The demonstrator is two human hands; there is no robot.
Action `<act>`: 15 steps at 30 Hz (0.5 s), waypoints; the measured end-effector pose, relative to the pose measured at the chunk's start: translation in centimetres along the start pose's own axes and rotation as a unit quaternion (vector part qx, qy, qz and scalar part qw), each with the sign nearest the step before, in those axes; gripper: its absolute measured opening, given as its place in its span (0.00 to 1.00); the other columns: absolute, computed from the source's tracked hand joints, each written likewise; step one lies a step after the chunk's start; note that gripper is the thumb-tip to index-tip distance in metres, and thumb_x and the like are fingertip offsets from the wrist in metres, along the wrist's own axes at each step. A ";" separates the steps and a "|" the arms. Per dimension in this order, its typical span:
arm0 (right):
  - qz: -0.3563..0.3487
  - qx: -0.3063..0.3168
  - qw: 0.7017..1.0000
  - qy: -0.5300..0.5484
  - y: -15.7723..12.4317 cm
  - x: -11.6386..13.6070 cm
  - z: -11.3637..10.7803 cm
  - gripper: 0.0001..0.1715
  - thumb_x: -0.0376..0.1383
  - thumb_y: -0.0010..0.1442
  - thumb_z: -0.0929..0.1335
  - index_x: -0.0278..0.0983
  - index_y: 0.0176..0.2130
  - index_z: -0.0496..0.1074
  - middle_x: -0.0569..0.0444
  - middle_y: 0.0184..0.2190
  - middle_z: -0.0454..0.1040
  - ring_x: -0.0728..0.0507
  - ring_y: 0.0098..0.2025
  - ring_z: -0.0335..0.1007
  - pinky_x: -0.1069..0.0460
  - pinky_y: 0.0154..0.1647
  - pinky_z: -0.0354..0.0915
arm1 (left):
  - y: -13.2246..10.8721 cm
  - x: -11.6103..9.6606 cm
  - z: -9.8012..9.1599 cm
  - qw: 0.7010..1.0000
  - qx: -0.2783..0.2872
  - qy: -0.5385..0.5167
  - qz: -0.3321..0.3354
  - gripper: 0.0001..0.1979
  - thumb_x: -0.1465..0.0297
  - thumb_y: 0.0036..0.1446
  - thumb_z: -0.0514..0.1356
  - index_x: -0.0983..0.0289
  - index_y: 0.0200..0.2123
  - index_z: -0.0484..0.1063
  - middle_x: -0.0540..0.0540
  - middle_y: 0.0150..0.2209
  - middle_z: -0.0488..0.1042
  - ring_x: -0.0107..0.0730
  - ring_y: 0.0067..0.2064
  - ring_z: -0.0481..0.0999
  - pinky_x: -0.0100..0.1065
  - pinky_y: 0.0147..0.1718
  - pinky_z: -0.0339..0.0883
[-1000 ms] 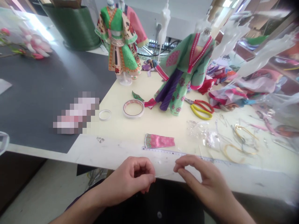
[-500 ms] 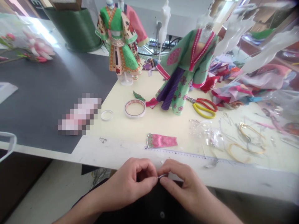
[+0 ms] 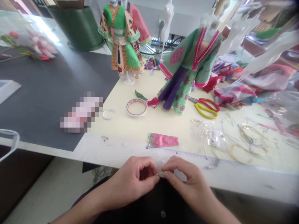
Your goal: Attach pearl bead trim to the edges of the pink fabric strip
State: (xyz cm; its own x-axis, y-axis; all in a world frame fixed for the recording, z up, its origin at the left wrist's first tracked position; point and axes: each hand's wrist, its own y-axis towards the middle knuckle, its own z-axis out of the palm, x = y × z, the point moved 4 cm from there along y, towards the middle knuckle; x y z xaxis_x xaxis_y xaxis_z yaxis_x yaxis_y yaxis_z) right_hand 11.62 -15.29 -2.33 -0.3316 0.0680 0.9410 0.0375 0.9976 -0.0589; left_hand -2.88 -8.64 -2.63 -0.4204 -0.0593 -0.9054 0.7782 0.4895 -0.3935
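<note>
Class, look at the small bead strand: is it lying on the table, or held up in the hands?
Held up: the left hand and right hand pinch the bead strand between their fingertips, clear of the table.

You work in a doll-costume workshop. Miniature robes on stands (image 3: 120, 40) rise at the far side of the bench (image 3: 163, 124), scissors (image 3: 204, 108) and fabric scraps (image 3: 233, 93) lying right.

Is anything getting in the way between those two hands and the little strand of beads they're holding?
Nothing visible does. The left hand and right hand pinch the strand of tiny beads directly between their fingertips. The measuring tape lies beyond them, apart from the strand.
</note>
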 end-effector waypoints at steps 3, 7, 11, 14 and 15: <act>0.005 -0.012 1.000 0.003 0.0 -0.1 -0.1 0.04 0.31 0.58 0.67 0.37 0.30 0.70 0.58 0.27 0.70 0.50 0.30 0.67 0.55 0.34 0.62 | 0.1 0.1 0.0 1.000 -0.010 0.012 0.006 0.08 0.66 0.56 0.57 0.63 0.27 0.64 0.44 0.23 0.63 0.22 0.25 0.60 0.25 0.23 0.54; 0.007 -0.007 1.000 -0.003 0.0 -0.1 -0.1 0.07 0.30 0.58 0.66 0.37 0.28 0.68 0.57 0.27 0.69 0.50 0.30 0.65 0.55 0.33 0.61 | 0.2 0.2 -0.1 0.998 -0.033 0.042 0.013 0.06 0.68 0.56 0.57 0.63 0.27 0.65 0.44 0.23 0.64 0.22 0.25 0.61 0.25 0.23 0.56; 0.008 0.008 1.000 -0.017 0.0 -0.1 0.0 0.08 0.30 0.59 0.65 0.37 0.28 0.67 0.58 0.27 0.68 0.50 0.31 0.65 0.54 0.33 0.61 | 0.3 0.1 -0.3 0.990 -0.075 0.106 0.047 0.04 0.73 0.55 0.57 0.63 0.27 0.67 0.44 0.24 0.67 0.22 0.26 0.64 0.25 0.26 0.58; 0.006 0.011 1.000 -0.028 0.2 -0.1 0.1 0.08 0.29 0.58 0.64 0.37 0.27 0.66 0.58 0.27 0.67 0.50 0.31 0.64 0.54 0.33 0.61 | 0.2 0.0 -0.4 0.972 -0.115 0.172 0.112 0.05 0.76 0.55 0.56 0.63 0.28 0.68 0.45 0.25 0.69 0.23 0.27 0.67 0.27 0.29 0.60; 0.005 0.009 0.999 -0.032 0.3 -0.2 0.1 0.08 0.29 0.58 0.64 0.37 0.27 0.66 0.58 0.28 0.67 0.49 0.31 0.64 0.54 0.33 0.61 | 0.2 -0.1 -0.5 0.963 -0.130 0.191 0.141 0.05 0.76 0.56 0.56 0.63 0.29 0.68 0.46 0.26 0.70 0.24 0.28 0.68 0.28 0.30 0.61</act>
State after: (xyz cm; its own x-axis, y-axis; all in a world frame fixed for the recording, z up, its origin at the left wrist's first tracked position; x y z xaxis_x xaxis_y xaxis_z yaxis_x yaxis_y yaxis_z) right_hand 11.59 -14.96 -2.54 -0.3906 0.0785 0.9172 0.0249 0.9969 -0.0747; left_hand -2.91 -8.14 -2.56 -0.3889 0.4078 -0.8261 0.7642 0.6436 -0.0421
